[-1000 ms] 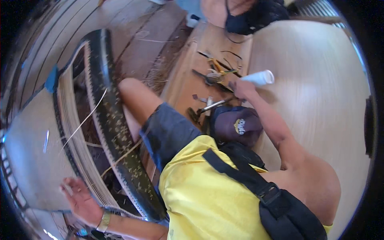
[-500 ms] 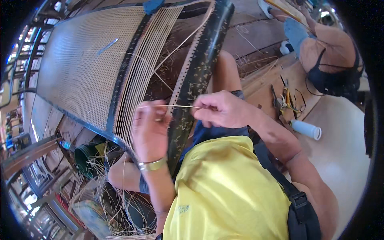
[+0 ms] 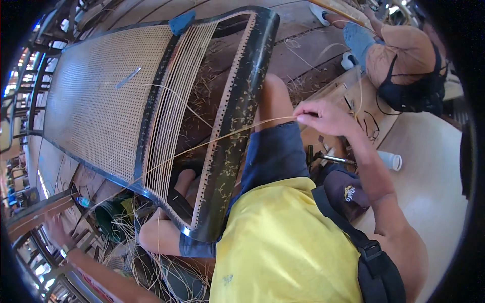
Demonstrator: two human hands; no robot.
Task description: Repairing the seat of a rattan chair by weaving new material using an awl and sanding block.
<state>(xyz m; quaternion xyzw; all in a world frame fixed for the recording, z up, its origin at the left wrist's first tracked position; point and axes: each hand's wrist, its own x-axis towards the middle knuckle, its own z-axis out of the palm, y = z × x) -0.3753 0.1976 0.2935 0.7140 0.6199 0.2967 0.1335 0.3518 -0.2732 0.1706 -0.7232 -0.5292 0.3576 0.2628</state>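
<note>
A black chair frame (image 3: 237, 126) with gold flower marks lies across my lap, partly woven with pale cane. My right hand (image 3: 323, 116) pinches a long thin cane strand (image 3: 217, 139) and holds it stretched to the right of the frame. The strand runs down-left across the frame toward the lower left. My left hand (image 3: 55, 230) is far out at the lower left, fingers spread, beside a wooden rail and loose cane. It grips nothing that I can see.
A finished woven panel (image 3: 96, 101) fills the upper left. Another person (image 3: 404, 60) sits at the upper right. Tools (image 3: 328, 157), a white cup (image 3: 391, 160) and a dark cap (image 3: 348, 194) lie on the wooden board to my right. Loose cane and a green bucket (image 3: 113, 217) sit below the frame.
My right hand has drawn the strand out to the right. My left hand let go of it and swung far to the lower left. The view has tilted.
</note>
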